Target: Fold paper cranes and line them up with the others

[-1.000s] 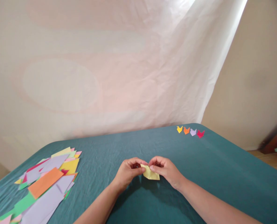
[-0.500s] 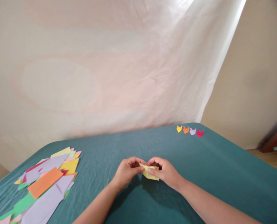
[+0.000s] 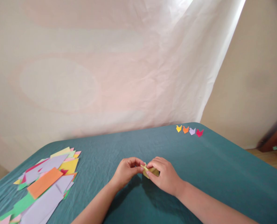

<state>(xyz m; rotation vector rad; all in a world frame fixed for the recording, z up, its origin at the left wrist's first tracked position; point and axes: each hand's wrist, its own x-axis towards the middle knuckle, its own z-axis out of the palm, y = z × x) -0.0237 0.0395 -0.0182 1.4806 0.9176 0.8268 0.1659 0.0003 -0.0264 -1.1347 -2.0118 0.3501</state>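
Note:
A small piece of folded pale yellow paper (image 3: 154, 172) is held between my two hands, just above the green cloth near the front middle. My left hand (image 3: 128, 169) pinches its left end between thumb and fingertips. On the other side, my right hand (image 3: 163, 174) grips the upper edge and the fold, thumb in front and fingers behind. Part of the paper is hidden by the right hand's fingers, so its full shape cannot be made out.
A loose pile of coloured paper sheets (image 3: 45, 183) spreads over the left of the green-covered table (image 3: 110, 146). Near the far right corner stand folded paper birds in a row: yellow (image 3: 178, 128), orange (image 3: 186, 130), lilac (image 3: 192, 131) and red (image 3: 200, 133). A pale sheet (image 3: 119, 77) hangs behind.
My right hand has turned over the yellow paper, its fingers closing further on the top edge. The paper's flat face has tilted and now shows a fold. My left hand has barely moved.

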